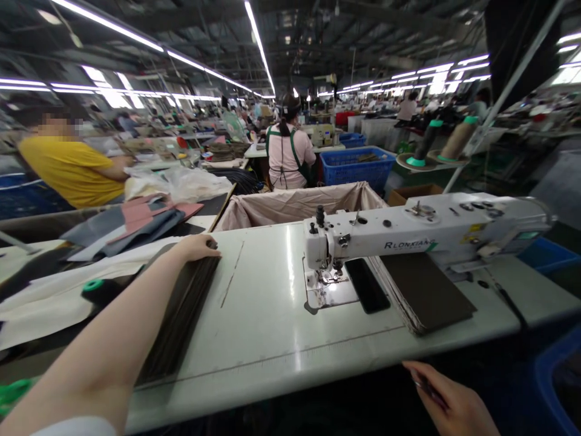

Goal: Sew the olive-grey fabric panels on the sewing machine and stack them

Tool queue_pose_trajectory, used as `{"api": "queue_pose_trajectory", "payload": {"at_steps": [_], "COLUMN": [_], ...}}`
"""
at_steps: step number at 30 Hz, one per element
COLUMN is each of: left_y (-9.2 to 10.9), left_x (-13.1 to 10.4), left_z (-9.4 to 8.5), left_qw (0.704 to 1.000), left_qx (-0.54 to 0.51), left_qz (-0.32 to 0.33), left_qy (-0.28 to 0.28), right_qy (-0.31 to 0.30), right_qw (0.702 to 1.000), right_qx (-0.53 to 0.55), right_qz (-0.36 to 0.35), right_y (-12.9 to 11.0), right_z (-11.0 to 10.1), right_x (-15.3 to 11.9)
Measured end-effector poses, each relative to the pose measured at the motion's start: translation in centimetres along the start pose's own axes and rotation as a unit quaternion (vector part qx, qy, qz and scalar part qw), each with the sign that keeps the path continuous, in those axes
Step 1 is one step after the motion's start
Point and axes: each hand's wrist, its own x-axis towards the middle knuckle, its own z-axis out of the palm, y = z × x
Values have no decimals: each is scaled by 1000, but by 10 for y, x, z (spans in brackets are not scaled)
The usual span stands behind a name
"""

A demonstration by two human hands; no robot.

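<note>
My left hand reaches to the far end of a stack of dark fabric pieces on the left of the sewing table. Its fingers are curled closed over the stack's far corner; the fingertips are partly hidden. My right hand is low in front of the table edge, closed around a small dark slim object whose kind I cannot make out. Between and beyond my hands stands a white sewing machine. A black phone lies beside its needle plate, with a second stack of dark brown pieces to the right.
Behind the table is a cloth-lined bin. Thread cones stand on a holder at right. Loose cut fabric and a black thread cone lie at left. Co-workers sit ahead, one in a yellow shirt.
</note>
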Motion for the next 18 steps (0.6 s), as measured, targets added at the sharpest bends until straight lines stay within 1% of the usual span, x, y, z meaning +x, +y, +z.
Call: {"api": "queue_pose_trajectory", "payload": {"at_steps": [3,5,8,11,14,18], "left_y": [-10,-13,-14,-15,-17,-20], "left_x": [4,5,10,17,23,32], "left_z": [-4,-5,-2,2,5,8], "left_qw": [998,998,997,994,992,990], "left_qx": [34,49,68,91,111,119], "left_qz": [10,12,0,-18,-25,-33], "left_qy": [-45,-49,-48,-57,-63,-72], "right_qy": [23,51,97,109,110,104], "right_qw": [999,998,992,986,978,975], "right_qx": [-21,-38,-70,-120,-173,-194], "right_qz": [22,29,28,25,32,34], "right_y": [10,12,9,5,3,4], "right_z": [-15,-29,-50,-66,-75,-78], "right_x": [-1,5,23,42,53,60]}}
